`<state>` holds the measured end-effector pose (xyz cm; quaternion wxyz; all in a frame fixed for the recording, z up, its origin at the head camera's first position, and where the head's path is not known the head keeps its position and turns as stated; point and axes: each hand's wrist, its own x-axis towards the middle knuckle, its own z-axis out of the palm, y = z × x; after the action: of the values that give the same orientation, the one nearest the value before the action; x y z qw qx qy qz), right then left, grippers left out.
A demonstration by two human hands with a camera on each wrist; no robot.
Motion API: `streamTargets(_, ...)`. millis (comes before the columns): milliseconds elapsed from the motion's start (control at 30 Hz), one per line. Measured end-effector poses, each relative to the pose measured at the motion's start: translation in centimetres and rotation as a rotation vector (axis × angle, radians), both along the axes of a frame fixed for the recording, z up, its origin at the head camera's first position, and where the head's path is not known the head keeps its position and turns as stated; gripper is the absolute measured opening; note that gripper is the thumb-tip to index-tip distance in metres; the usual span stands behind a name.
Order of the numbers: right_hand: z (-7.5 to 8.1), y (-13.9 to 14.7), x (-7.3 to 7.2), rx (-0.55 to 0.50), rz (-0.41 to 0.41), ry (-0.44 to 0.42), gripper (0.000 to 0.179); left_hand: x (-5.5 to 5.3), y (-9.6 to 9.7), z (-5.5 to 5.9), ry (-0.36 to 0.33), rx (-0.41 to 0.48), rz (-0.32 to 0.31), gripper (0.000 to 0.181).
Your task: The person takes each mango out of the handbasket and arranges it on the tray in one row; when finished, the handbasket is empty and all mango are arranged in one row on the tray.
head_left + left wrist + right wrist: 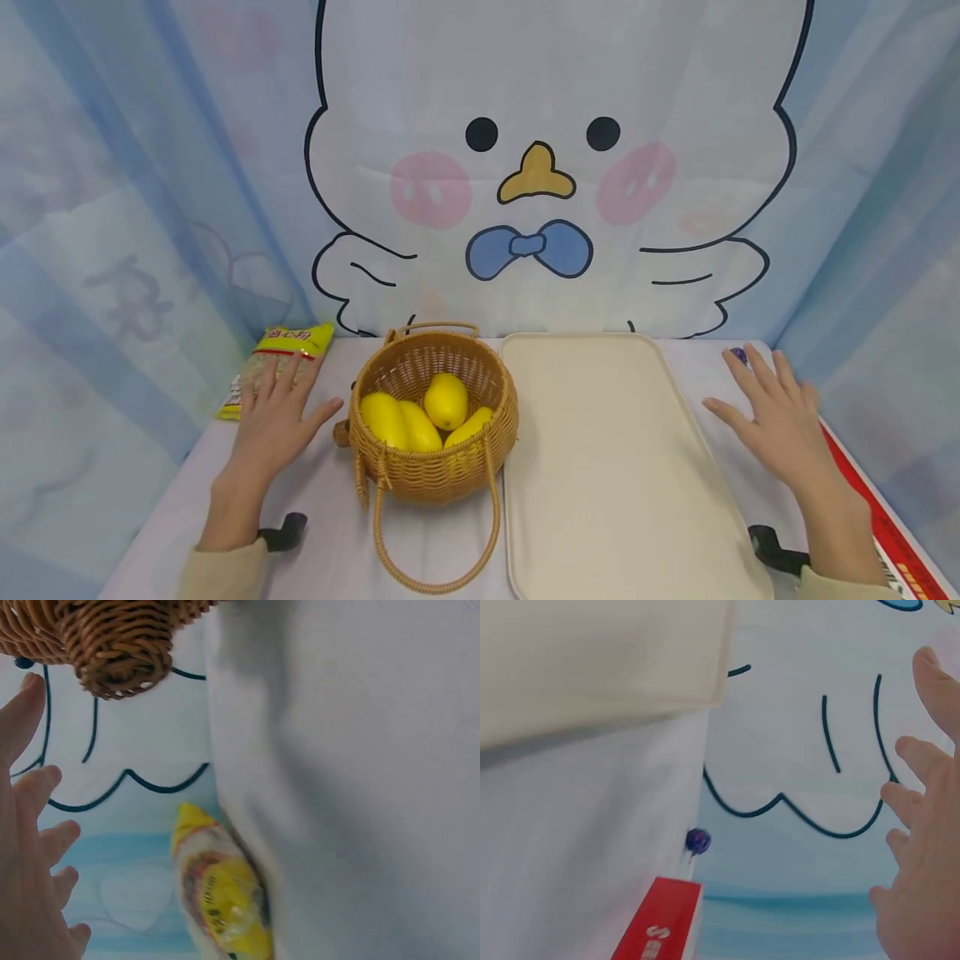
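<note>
R hand (783,429) clr of tray (607,450) edge

One left hand (279,417), one right hand (780,425): two in all. Sleeves (225,575): two. Black wrist pieces (283,533): two. Basket (435,479): one. Yellow fruits (446,402) inside: four show, cannot tell if more hide under. Tray (600,458): one. Yellow bag (225,892): one. Red box (660,919): one. Little round purple thing (697,841): one. Table (330,475): one. Big cartoon bird (543,100): one, with two black eyes (482,134), two pink cheeks (431,190), one orange beak (537,177), one blue bow (528,245).
</note>
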<state>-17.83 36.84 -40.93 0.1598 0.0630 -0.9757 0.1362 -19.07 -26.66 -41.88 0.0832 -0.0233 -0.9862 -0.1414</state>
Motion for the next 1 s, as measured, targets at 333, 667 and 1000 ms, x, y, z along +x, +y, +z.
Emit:
streamTargets(333, 2.9, -3.6, -0.3, -0.026, 0.112, 0.079, 0.082, 0.4, 1.1, 1.5, 0.101, 0.034, -0.098, 0.073)
streamTargets(667, 5.7, -9.4, -1.6, -0.12, 0.236, 0.083, 0.081, 0.5, 2.0, 1.7, 0.076, 0.099, -0.125, 0.07)
streamTargets(1000, 5.9, -15.3, -2.6, -0.168, 0.347, 0.035, 0.081, 0.4, 3.4, 1.8, 0.044, 0.232, -0.179, 0.064)
